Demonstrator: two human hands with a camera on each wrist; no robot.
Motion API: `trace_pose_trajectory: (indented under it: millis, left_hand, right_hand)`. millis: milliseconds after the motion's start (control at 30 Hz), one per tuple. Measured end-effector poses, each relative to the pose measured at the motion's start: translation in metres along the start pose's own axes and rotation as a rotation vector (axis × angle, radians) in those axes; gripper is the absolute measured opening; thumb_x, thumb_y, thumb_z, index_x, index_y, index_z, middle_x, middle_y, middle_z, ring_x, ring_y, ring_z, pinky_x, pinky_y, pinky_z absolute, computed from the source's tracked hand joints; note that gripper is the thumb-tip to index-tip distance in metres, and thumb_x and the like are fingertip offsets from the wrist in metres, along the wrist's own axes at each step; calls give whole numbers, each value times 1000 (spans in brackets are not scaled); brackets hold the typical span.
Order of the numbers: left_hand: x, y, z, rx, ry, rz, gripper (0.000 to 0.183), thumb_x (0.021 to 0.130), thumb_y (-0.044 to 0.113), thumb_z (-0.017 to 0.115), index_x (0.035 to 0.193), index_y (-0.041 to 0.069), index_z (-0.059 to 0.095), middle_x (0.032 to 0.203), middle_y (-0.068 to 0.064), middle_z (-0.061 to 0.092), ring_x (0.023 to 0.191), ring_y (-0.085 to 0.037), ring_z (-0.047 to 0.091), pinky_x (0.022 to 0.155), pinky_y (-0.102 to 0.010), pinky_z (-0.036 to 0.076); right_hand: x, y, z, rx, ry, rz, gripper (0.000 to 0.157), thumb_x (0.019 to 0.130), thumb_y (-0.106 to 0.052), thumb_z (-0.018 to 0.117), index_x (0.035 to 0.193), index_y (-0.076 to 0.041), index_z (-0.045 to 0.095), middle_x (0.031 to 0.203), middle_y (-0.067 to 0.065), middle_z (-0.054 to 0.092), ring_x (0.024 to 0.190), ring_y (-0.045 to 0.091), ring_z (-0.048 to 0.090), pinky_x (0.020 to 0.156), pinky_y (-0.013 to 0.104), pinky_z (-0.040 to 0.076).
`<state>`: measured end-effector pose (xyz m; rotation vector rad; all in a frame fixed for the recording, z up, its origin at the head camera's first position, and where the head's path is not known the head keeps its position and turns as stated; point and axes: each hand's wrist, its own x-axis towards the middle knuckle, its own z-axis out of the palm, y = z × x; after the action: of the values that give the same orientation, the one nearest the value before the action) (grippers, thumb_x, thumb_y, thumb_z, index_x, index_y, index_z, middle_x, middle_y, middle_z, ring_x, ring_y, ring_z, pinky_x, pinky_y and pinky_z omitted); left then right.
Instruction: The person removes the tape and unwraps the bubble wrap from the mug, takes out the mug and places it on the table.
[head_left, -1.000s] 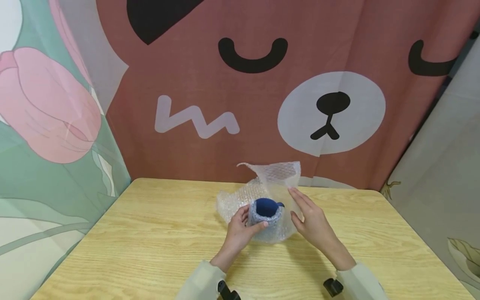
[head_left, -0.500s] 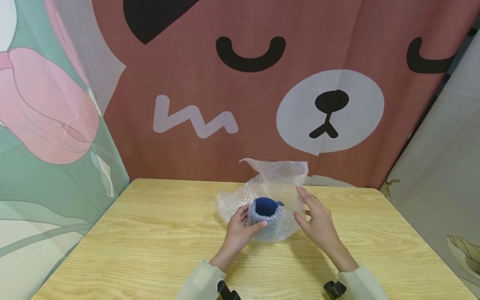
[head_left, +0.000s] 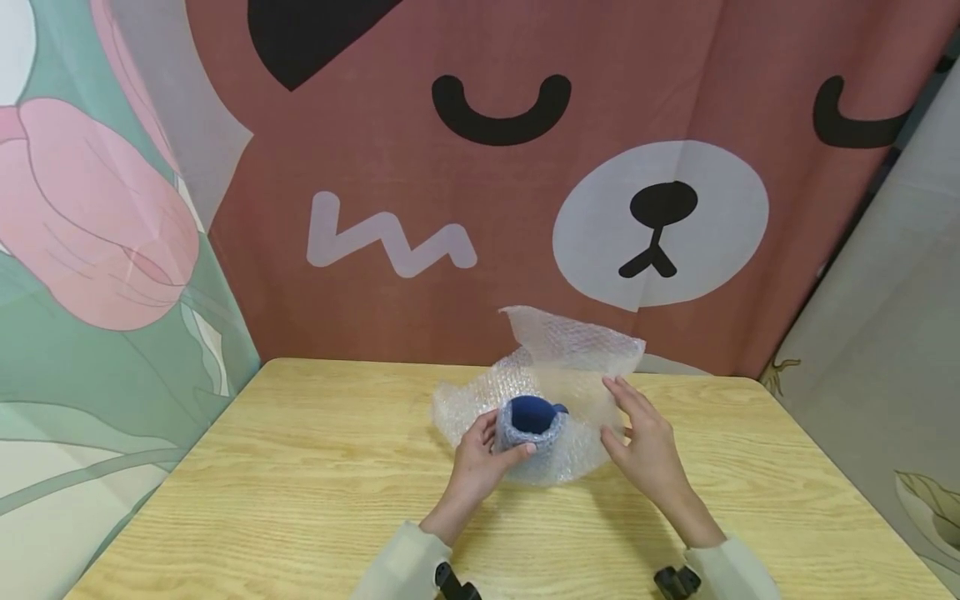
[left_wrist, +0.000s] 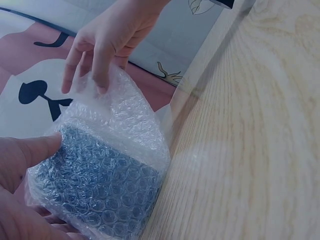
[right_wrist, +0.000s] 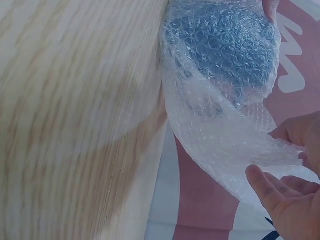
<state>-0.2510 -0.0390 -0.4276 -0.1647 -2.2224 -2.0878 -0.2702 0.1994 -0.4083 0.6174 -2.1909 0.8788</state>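
Observation:
A dark blue mug [head_left: 532,414] stands near the middle of the table, its sides wrapped in clear bubble wrap [head_left: 581,454]. Its open top and part of a handle show. My left hand [head_left: 478,462] grips the wrapped mug from the left, thumb on the near side and fingers round behind. To the right, my right hand [head_left: 651,450] holds the loose end of the bubble wrap between thumb and fingers, as the right wrist view shows at the sheet [right_wrist: 240,150]. Through the wrap, the mug's side looks blue in the left wrist view [left_wrist: 105,185].
The wooden table [head_left: 337,467] ends at a printed curtain [head_left: 405,317] with a bear face. More bubble wrap spreads behind and left of the mug, and one flap rises against the curtain. Both sleeves carry small black wrist devices.
My right hand has moved to the right, drawing the loose bubble wrap with it. The upright flap now leans further right. My left hand and the mug stay in place.

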Motion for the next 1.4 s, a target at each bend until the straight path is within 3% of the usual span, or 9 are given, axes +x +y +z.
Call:
trace_pose_trajectory:
  millis: [533,933,1167,1400]
  left_hand:
    - [-4,1,-2,-19,-1,0,73,79,14,82,139,-4,44,140,-25,46,132,-40,39,105,-49,35]
    - [-2,-1,-2,-28,-1,-21,74,78,17,83,139,-2,45,141,-23,46,133,-39,38,106,-47,35]
    - [-1,-2,-1,-29,0,-15,73,78,17,83,138,-2,46,140,-22,47,133,-39,39,106,-48,35]
    - [-2,-1,0,-21,8,7,71,79,12,82,137,-4,45,139,-25,47,131,-41,40,105,-50,36]
  right_hand:
    - [-5,4,-8,4,-6,92,73,67,18,58,137,2,50,133,27,51,94,47,64,60,35,58]
    - [-12,14,-17,13,-43,210,77,68,15,62,142,0,45,135,30,48,95,49,63,59,27,57]
    - [-14,21,-22,3,-65,313,77,72,8,71,143,-2,43,137,27,49,98,43,64,43,20,46]
    - [-18,27,-27,-39,-91,389,76,76,-1,76,143,-1,42,136,28,49,98,42,65,64,31,54]
